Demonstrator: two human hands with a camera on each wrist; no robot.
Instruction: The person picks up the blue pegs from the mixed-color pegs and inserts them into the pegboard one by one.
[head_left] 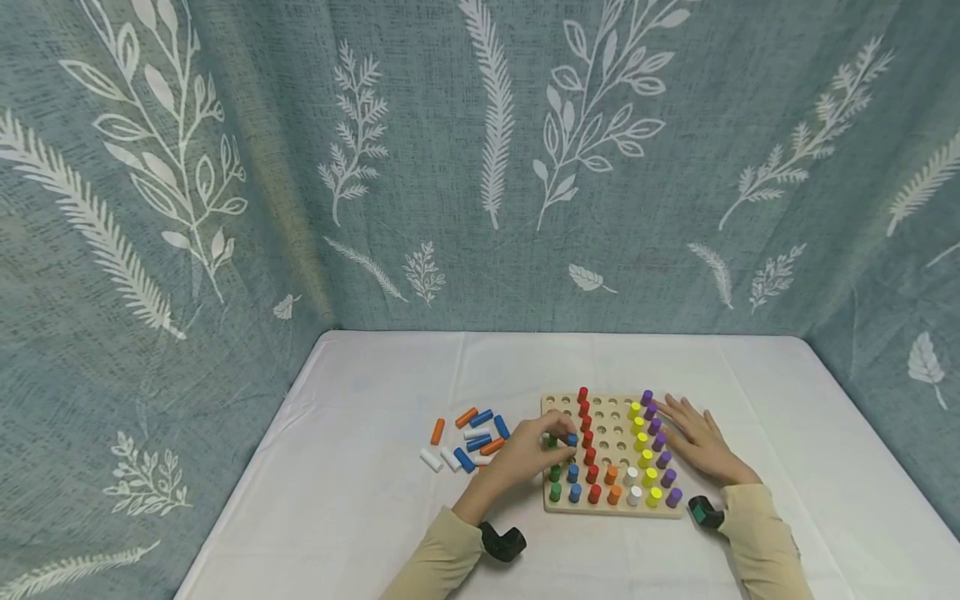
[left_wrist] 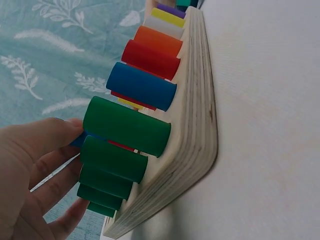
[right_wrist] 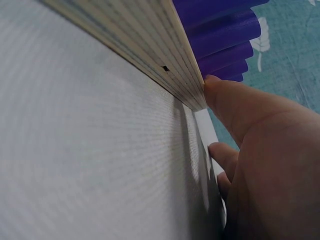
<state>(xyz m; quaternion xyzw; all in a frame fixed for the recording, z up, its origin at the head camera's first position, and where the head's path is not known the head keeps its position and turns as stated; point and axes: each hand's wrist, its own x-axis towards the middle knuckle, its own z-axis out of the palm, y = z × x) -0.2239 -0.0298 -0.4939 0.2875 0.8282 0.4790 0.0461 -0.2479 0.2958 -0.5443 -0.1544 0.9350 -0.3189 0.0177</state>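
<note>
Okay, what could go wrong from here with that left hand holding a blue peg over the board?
The left hand might knock the green pegs beside the blue peg it pinches. Pulling back, it could scatter the loose pegs nearby. The right hand, up against the board, might shift it.

A blue-green fabric curtain rises behind the table's far edge and along its left and right edges, printed with white fern-like fronds, leafy sprigs and single leaves. A white tablecloth covers the table to its rounded far corners, faint creases running from the far edge.
</note>
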